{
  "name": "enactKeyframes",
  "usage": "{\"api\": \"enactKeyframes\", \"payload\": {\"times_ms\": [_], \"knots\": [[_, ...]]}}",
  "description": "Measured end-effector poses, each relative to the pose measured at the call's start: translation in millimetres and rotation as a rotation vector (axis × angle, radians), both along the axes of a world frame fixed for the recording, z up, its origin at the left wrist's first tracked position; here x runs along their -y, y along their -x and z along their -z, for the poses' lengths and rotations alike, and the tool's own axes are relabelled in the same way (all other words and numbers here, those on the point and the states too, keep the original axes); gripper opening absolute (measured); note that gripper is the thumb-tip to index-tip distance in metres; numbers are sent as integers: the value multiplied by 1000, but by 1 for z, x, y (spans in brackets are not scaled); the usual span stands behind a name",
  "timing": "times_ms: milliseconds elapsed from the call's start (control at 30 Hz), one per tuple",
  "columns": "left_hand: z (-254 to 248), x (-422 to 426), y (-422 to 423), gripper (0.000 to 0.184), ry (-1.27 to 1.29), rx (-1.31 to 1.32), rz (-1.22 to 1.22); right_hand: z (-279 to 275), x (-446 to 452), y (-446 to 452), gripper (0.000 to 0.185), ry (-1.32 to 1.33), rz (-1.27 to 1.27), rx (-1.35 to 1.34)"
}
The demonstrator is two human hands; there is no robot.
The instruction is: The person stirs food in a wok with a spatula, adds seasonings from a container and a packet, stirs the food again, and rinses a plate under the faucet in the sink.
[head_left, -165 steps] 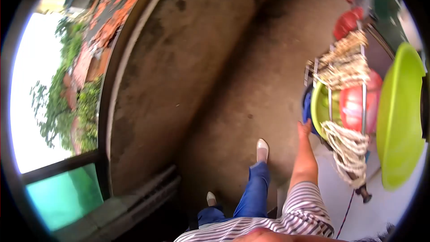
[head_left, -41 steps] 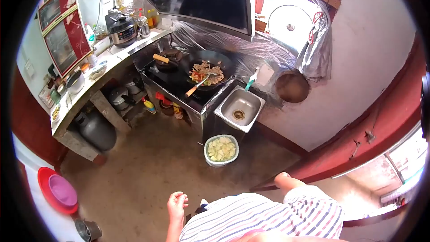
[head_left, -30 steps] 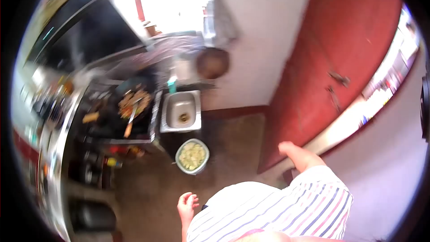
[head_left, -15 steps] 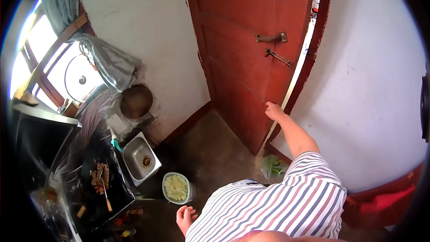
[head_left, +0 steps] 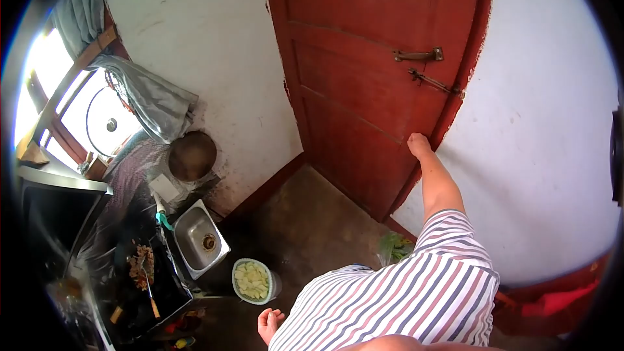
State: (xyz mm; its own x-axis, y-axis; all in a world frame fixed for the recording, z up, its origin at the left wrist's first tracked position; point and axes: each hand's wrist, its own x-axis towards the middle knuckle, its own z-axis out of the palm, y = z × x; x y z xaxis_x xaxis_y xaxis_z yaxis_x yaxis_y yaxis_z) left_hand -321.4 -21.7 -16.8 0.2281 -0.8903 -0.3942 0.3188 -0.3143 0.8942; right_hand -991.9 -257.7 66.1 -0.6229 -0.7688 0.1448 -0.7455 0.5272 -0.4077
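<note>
My right hand point(head_left: 418, 145), its fingers curled in, rests against the red wooden door point(head_left: 364, 110) low near its right edge. A metal pull handle point(head_left: 418, 55) and a sliding bolt point(head_left: 432, 82) are above that hand on the door. The door now sits flush in its frame. Down at my left side hangs my left hand point(head_left: 270, 325), its fingers loosely bent and slightly apart, holding nothing. Nearest to it is a light-coloured basket point(head_left: 275, 284) of pale, cut vegetable pieces point(head_left: 252, 280) on the floor.
To the left are a metal sink point(head_left: 196, 237) and a dark wok point(head_left: 123, 286) with browned food and a wooden-handled spatula point(head_left: 151, 296). A glass lid point(head_left: 107, 125) stands by the window. A plastic bag of greens point(head_left: 393, 247) lies beside the door.
My right hand has pushed the door away from me. The gap of light at its right edge is gone, and the door has shut. My left hand stays low at my side.
</note>
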Motion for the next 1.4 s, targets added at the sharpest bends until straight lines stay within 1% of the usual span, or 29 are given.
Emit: {"api": "enactKeyframes", "payload": {"times_ms": [100, 167, 200, 233, 267, 333, 367, 400, 433, 467, 500, 567, 600, 633, 667, 733, 833, 900, 933, 967, 1033, 1067, 1100, 1200, 1233, 1300, 1333, 1367, 1400], "knots": [[-30, 6, 18, 20, -66, 19, -10, 12, 6, 7, 16, -12, 52, -42], [-37, 10, 22, 22, -72, 48, 33, 44, 19, 40, 19, -96, -33, -205], [-45, 13, 28, 23, -108, 83, 49, 38, 9, 35, 21, -1, -98, -212], [-56, 16, 32, 23, -144, 117, 21, 5, 0, -3, 22, 24, -3, -78], [-61, 14, 32, 23, -145, 81, 17, -3, 1, -21, 22, -134, -50, -31], [-62, 16, 33, 23, -152, 21, -25, 37, 14, -19, 23, -80, -257, -21], [-60, 14, 31, 23, -149, -8, -43, 61, 23, -25, 18, -184, -170, 203], [-65, 13, 31, 24, -154, 20, -70, 91, 27, -31, 16, -148, -198, 415], [-66, 14, 27, 24, -151, 45, -64, 115, 35, -54, 16, -289, -216, 512], [-62, 11, 20, 24, -144, 22, -144, 109, 36, -105, 17, -422, -195, 594], [-58, 6, 19, 23, -149, 18, -159, 108, 18, -152, 12, -509, -314, 511], [-48, -4, 12, 23, -152, 12, -184, 141, 8, -249, 11, -811, -594, 531], [-43, -12, 7, 23, -129, -12, -219, 154, 1, -301, 14, -912, -743, 743], [-37, -15, -3, 22, -89, -32, -232, 138, -6, -367, 19, -1039, -1091, 490], [-31, -20, -14, 22, -116, -38, -264, 136, -16, -423, 24, -1068, -1179, 518], [-21, -37, -39, 21, -156, -32, -324, 138, -32, -533, 26, -1113, -1249, 767], [-3, -59, -90, 19, -198, -32, -362, 109, -49, -677, 34, -1235, -1400, 978], [8, -73, -134, 19, -201, -47, -358, 105, -56, -757, 39, -1184, -1447, 1123], [9, -80, -159, 19, -190, -31, -337, 96, -62, -794, 47, -1217, -1291, 1290], [10, -87, -181, 20, -186, -53, -355, 98, -61, -830, 57, -1286, -1171, 1367], [-2, -103, -228, 21, -215, -44, -364, 93, -65, -892, 67, -1279, -991, 1544], [8, -111, -253, 20, -246, 75, -365, 84, -69, -917, 73, -1249, -921, 1616], [21, -122, -280, 21, -264, 112, -371, 76, -72, -940, 76, -1233, -846, 1701], [27, -151, -331, 20, -315, 176, -451, 80, -68, -1000, 76, -1122, -682, 1893], [27, -160, -342, 20, -332, 186, -486, 79, -66, -1016, 72, -1060, -561, 1932], [28, -172, -358, 20, -365, 194, -541, 79, -55, -1033, 63, -959, -527, 2098], [27, -175, -366, 20, -384, 191, -569, 75, -50, -1036, 55, -950, -495, 2180], [27, -180, -371, 20, -395, 194, -589, 63, -47, -1035, 44, -963, -462, 2116], [30, -184, -375, 20, -409, 195, -608, 66, -37, -1036, 38, -970, -508, 2024]]}}
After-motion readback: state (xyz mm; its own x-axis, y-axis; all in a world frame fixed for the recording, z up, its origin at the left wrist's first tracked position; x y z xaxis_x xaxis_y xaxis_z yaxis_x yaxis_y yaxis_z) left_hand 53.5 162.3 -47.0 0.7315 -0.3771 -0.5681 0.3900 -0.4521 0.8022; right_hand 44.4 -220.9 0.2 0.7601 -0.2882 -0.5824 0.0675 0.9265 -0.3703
